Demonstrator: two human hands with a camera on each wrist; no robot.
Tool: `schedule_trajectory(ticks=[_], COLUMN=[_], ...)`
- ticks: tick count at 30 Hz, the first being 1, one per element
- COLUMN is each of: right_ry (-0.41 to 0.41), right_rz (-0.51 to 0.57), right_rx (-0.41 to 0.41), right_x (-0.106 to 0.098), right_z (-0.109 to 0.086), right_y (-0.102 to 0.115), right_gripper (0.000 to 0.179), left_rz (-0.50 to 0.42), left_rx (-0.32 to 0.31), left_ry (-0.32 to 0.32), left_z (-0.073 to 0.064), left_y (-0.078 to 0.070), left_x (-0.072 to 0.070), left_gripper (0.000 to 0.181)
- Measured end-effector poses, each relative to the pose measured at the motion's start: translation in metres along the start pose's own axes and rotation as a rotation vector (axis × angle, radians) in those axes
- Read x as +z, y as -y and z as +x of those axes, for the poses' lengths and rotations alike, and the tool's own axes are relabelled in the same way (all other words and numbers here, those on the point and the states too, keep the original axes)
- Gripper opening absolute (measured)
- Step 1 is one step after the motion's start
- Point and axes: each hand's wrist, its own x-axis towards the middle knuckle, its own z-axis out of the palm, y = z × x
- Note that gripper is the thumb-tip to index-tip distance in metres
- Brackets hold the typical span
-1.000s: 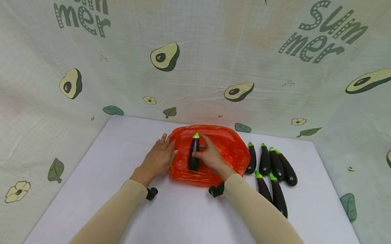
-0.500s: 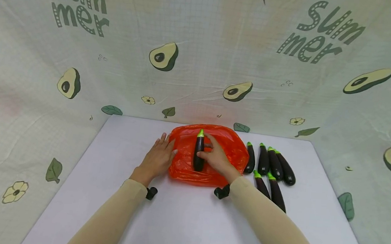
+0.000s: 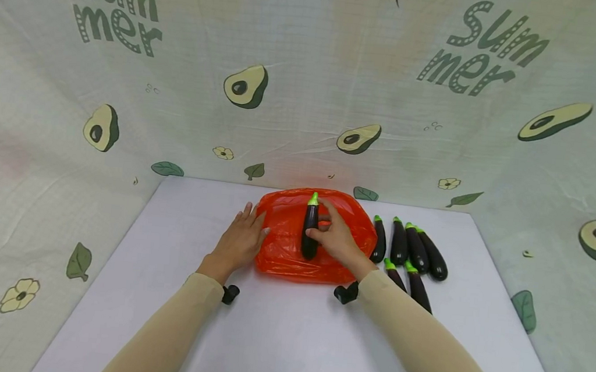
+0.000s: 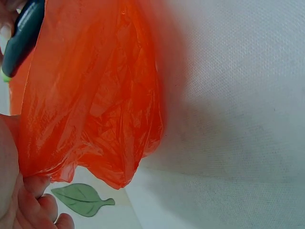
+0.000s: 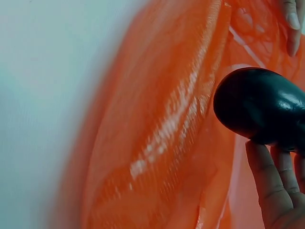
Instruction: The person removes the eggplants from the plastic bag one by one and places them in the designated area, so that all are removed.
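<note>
My right hand [image 3: 338,239] grips a dark eggplant [image 3: 310,228] with a bright green stem end, thumb on one side and fingers on the other. It holds the eggplant stem-away over the red plastic bag [image 3: 279,254]. In the right wrist view the eggplant's rounded end [image 5: 252,105] is close, with fingertips against it. At the bag's left edge, my left hand [image 3: 239,240] holds the rim, thumb toward the inside. The left wrist view shows the fingers [image 4: 38,205] at the bag's edge and the thin bag wall [image 4: 105,95] beside them.
Several more eggplants [image 3: 434,255] lie to the right of the bag, in two rows, the nearer ones partly behind the right sleeve [image 3: 413,329]. The white table [image 3: 275,336] ends at a cloth [image 3: 291,133] printed with avocados and leaves.
My right hand has carried the eggplant to the right and slightly away across the bag. The left hand stays at the bag's left edge.
</note>
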Motion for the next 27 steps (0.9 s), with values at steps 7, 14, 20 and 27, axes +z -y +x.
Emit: schedule_trajectory(ticks=[7, 14, 20, 27], right_ry=[-0.011, -0.031, -0.028, -0.031], right_rz=[-0.041, -0.103, -0.117, -0.148], right_rx=[-0.025, -0.054, -0.057, -0.069], right_x=[-0.01, -0.02, -0.029, -0.046], right_z=[-0.006, -0.011, -0.018, -0.029], right_y=[0.004, 0.006, 0.007, 0.008], right_gripper=[0.085, 0.084, 0.084, 0.082], left_rz=[0.013, 0.012, 0.005, 0.013], left_rx=[-0.018, -0.012, -0.01, -0.008], left_ry=[0.014, 0.0, -0.007, -0.005], left_z=[0.001, 0.002, 0.001, 0.001], left_y=[-0.001, -0.003, -0.004, -0.005], left_x=[0.001, 0.002, 0.002, 0.0], left_gripper=[0.066, 0.065, 0.065, 0.065])
